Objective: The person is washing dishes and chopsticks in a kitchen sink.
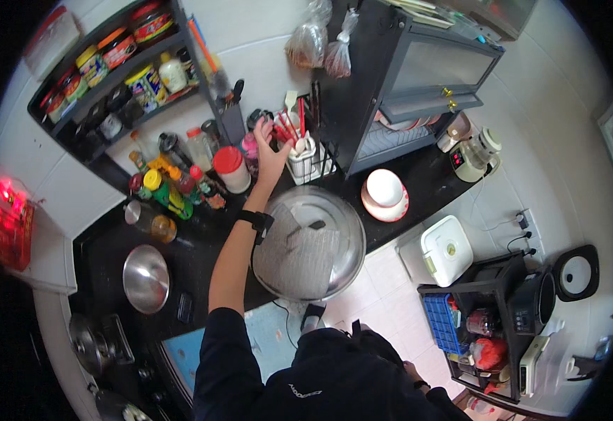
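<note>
My left hand (270, 150), with a black watch on its wrist, reaches over the counter, fingers and thumb spread and nothing seen between them. It is beside a white utensil holder (302, 164) with red chopsticks and spoons, and close to a pink-capped bottle (250, 146); whether it touches either is unclear. Below that arm lies a large round metal pan or lid (346, 258), partly under a grey sheet-like covering (306, 258). My right hand (411, 370) hangs low beside my body, mostly hidden by dark clothing.
Sauce bottles (169, 194) and a red-lidded jar (231, 171) crowd the counter's back left. A steel bowl (146, 279) stands at left. White bowls (384, 189) sit right of the pan, near a dish cabinet (391, 121). A white bin (446, 250) and black shelf (475, 287) are at right.
</note>
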Motion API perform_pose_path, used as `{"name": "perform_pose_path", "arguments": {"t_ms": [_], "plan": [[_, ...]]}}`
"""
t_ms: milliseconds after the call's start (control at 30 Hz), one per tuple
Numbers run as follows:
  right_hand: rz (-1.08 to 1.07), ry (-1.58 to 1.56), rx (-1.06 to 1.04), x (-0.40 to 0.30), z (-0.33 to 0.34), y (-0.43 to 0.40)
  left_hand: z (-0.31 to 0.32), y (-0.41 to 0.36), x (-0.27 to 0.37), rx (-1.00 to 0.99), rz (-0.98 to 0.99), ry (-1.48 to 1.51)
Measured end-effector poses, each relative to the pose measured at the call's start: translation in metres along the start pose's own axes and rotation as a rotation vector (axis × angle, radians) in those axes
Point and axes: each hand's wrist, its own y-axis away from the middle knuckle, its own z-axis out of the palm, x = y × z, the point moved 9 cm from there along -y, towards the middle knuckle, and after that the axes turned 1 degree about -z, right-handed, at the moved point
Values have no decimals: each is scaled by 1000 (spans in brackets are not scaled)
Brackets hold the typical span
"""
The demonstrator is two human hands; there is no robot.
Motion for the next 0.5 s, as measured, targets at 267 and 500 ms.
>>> {"name": "perform_pose_path", "arguments": {"t_ms": [267,500], "plan": [[-109,-120,-175,46,-34,-99,-83,148,94,17,-132,124],[-520,114,-433,-44,-19,-199,-160,477,142,308,-550,-30]]}}
